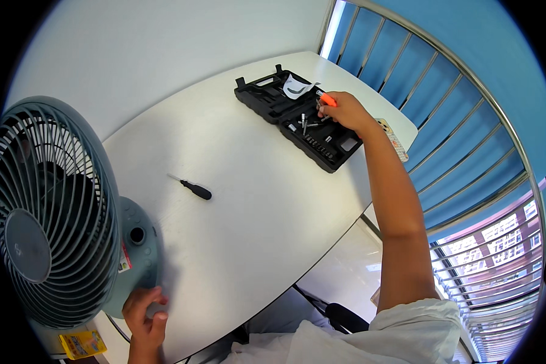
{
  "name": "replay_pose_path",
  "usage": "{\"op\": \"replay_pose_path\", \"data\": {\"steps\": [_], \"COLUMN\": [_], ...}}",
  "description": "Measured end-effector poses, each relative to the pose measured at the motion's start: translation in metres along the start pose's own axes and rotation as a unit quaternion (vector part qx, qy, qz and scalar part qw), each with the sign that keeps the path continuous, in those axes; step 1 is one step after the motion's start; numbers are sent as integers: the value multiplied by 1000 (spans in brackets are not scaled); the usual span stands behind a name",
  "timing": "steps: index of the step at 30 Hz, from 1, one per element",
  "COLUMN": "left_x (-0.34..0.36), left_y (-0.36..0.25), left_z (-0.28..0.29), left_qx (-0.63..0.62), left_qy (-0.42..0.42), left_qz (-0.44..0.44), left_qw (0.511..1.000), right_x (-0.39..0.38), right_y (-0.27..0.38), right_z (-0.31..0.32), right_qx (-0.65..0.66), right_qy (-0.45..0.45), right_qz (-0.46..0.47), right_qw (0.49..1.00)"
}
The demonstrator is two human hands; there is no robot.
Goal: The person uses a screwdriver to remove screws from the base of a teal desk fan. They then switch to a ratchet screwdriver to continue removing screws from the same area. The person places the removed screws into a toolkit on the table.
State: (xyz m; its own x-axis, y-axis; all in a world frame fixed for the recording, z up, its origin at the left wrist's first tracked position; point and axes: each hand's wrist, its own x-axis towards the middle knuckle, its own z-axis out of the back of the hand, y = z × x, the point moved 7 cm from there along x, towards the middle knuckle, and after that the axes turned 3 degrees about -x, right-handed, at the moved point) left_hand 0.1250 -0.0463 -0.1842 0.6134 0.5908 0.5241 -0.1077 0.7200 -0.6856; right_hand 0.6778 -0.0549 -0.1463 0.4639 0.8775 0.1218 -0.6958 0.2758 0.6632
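My right hand reaches over the open black tool case, its fingers closed around a small tool with a bright orange end. The rest of that tool is mostly hidden by the fingers. Small metal bits and sockets sit in the near half of the case, and a white paper lies in the far half. My left hand rests at the table's near left, beside the fan's base, with loosely bent fingers, the thumb apart and nothing visible in it. A black-handled screwdriver lies alone on the table.
A grey-green fan stands on its round base at the left. The white table meets a wall behind, with metal railings on the right. A yellow packet lies lower left; a patterned card-like item sits behind my right forearm.
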Motion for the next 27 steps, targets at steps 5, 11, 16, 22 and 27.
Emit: {"op": "replay_pose_path", "data": {"steps": [5, 11, 16, 22, 27], "left_x": [4, 6, 9, 8, 8], "left_y": [0, -7, -8, -9, -8], "left_z": [-1, 1, -3, -2, -1], "left_qx": [-2, -4, 11, 0, 2], "left_qy": [3, 1, 14, -2, 7], "left_qz": [-11, -6, -27, -11, -11], "left_qw": [1000, 1000, 999, 1000, 1000], "right_x": [-60, -55, 1, 3, 1], "right_y": [89, 127, 36, -5, 2], "right_z": [-19, -29, -27, -40, -51], "right_qx": [168, -56, -341, -364, -294], "right_qy": [141, 47, -32, -41, 15], "right_qz": [87, 196, 45, 32, 119], "right_qw": [972, 978, 938, 930, 948]}}
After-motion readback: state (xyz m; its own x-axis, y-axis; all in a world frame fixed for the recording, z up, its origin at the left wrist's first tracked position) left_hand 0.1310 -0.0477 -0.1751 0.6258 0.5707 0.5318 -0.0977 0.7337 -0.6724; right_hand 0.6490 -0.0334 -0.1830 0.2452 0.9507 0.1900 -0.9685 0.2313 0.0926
